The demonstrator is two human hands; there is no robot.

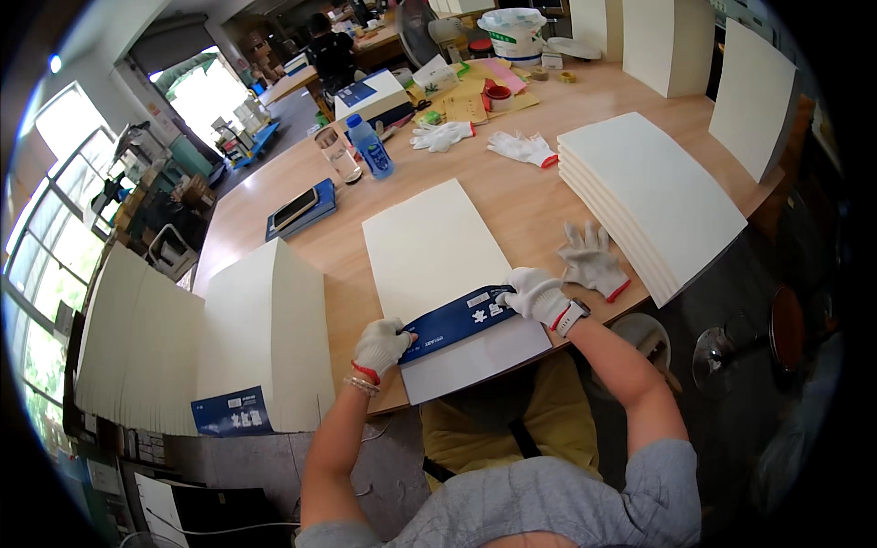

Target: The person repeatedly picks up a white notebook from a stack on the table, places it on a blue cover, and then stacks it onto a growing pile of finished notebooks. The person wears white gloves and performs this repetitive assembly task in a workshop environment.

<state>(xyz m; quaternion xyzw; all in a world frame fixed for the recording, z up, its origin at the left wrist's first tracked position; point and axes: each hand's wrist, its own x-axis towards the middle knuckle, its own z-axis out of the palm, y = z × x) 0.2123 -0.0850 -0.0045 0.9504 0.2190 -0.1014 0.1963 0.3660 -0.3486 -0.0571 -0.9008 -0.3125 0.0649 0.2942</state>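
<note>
A stack of cream paper sheets [434, 242] lies in front of me, with a paler near part reaching the table edge. Across it runs a dark blue printed paper band [457, 323]. My left hand [382, 347], in a white knit glove with a red cuff, closes on the band's left end. At the right end, my gloved right hand [534, 295] pinches the band with its fingers bent. To its right, a loose white glove [591, 260] lies on the table next to a layered stack of white boards [653, 183].
Tall paper stacks [297, 338] stand at left, one with a blue band [232, 413]. Farther back are a phone [295, 208] on a blue box, a blue-capped bottle [369, 146], a glass [338, 155], loose gloves [443, 136] and a white bucket [513, 36]. A stool [786, 329] stands right.
</note>
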